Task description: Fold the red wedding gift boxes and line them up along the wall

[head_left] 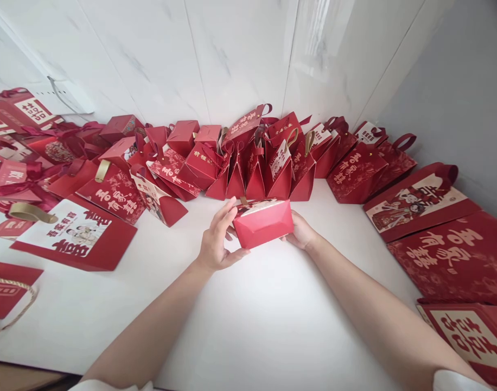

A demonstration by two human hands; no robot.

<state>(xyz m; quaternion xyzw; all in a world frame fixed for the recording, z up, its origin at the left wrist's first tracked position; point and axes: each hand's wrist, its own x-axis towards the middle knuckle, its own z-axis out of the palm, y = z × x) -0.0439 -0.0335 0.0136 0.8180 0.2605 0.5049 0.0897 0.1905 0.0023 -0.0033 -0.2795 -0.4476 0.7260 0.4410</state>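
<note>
- A small red paper gift box is just above the middle of the view, over the white tabletop. Its pale printed top face tips away toward 12 o'clock.
- The left hand grips the box's end at 9 o'clock, with fingers curled over the top edge and the thumb pressed against the lower front corner.
- The right hand clasps the opposite end at 3 o'clock (its fingers are mostly hidden behind the box, so only the palm and wrist show).
- At 12 o'clock from the box, a crowded row of upright red paper gift bags with ribbon handles lines the foot of the white marbled wall.
- At 9 o'clock lies a flat red bag with a white picture panel and gold handle.
- At 3 o'clock lie larger flat red bags with gold lettering, well apart from the hands.
</note>
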